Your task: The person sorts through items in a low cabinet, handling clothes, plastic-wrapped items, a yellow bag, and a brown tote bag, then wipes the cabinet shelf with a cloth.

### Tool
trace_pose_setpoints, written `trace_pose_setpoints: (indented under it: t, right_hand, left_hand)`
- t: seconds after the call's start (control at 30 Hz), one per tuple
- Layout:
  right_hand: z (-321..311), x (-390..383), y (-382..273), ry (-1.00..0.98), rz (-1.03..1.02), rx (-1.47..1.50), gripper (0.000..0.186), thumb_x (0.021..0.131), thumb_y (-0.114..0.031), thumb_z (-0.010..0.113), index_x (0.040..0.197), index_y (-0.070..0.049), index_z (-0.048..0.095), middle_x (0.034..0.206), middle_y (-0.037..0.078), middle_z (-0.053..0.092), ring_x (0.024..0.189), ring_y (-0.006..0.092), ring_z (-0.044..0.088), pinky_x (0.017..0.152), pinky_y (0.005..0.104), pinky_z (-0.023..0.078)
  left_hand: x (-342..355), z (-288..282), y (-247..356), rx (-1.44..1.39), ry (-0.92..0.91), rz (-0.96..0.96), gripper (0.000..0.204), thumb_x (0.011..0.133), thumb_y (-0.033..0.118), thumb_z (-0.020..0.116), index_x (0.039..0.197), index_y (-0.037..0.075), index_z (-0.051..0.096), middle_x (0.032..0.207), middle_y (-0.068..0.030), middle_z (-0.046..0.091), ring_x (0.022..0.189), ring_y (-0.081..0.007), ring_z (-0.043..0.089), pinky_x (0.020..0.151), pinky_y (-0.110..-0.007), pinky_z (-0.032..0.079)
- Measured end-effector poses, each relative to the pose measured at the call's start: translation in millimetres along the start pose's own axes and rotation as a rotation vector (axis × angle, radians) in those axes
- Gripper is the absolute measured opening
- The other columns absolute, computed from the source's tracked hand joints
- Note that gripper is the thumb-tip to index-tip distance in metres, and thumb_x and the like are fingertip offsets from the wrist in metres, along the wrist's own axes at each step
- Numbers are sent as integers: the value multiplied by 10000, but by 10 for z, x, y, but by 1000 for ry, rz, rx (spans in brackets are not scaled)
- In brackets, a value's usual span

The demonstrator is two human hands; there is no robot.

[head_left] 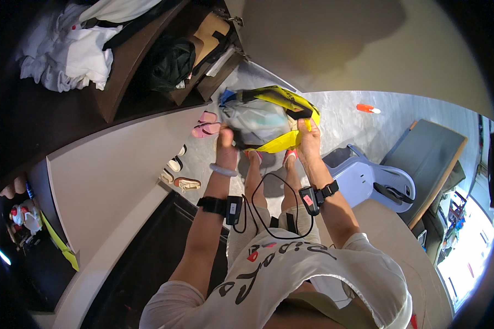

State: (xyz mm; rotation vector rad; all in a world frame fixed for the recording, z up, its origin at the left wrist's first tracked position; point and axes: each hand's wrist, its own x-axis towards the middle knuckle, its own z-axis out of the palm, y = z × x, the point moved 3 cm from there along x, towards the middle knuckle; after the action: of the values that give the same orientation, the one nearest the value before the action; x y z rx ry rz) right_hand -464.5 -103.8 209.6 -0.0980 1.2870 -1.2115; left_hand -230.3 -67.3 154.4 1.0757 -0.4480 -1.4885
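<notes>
Held out in front of me over the floor is a yellow and black bag with its mouth facing up. Pale, crumpled plastic fills its opening, and a bit of blue shows at the far left corner. My right hand grips the bag's right edge, thumb on top near a yellow strap. At the near left side, my left hand is closed on the bag's edge with its thumb up; its fingers are mostly hidden beneath. The bag's left part is slightly blurred.
A dark cabinet shelf at the upper left holds white cloth and a black plastic bag. Pink slippers and other shoes lie on the floor. To the right stand a pale blue chair and a grey panel.
</notes>
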Motion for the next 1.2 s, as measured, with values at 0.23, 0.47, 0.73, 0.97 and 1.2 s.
trace_pose_setpoints:
  t: [0.23, 0.47, 0.73, 0.97, 1.2]
  right_hand:
    - [-785, 573, 109, -24, -62, -167, 476, 907, 124, 334, 1272, 3, 615, 1260, 126, 617, 1126, 210, 601, 1003, 305, 461]
    - [-1546, 1072, 259, -6, -57, -273, 206, 973, -71, 600, 1164, -17, 658, 922, 4, 672, 757, 91, 600, 679, 240, 489]
    - [-1900, 1895, 876, -204, -93, -430, 314, 970, -74, 583, 1277, -11, 608, 1092, 26, 669, 942, 113, 604, 851, 267, 482]
    - [-1649, 2902, 1745, -307, -247, -672, 327, 964, -35, 548, 1283, 14, 596, 1138, 51, 674, 1004, 134, 613, 919, 280, 467]
    - [-206, 3332, 729, -662, -616, -895, 255, 945, -38, 552, 1172, 29, 647, 961, 42, 701, 800, 124, 641, 736, 257, 521]
  left_hand:
    - [160, 323, -371, 399, 281, -112, 439, 813, 116, 696, 1220, 22, 562, 1059, -31, 614, 914, -162, 593, 813, -283, 493]
    - [173, 404, -703, -55, 594, -369, 144, 882, 13, 505, 891, 0, 648, 733, -18, 536, 637, -120, 497, 578, -267, 423]
    - [531, -13, -1227, -293, 552, -126, 115, 888, 69, 516, 834, 60, 617, 813, -57, 620, 742, -185, 584, 691, -305, 470]
    - [1071, -1025, -1801, -127, 487, -322, 119, 864, -7, 521, 905, 3, 633, 880, -61, 625, 760, -184, 566, 768, -319, 515]
    - [1795, -746, -21, 172, 266, -354, 124, 880, 56, 533, 967, 17, 612, 944, -67, 634, 832, -187, 621, 814, -386, 561]
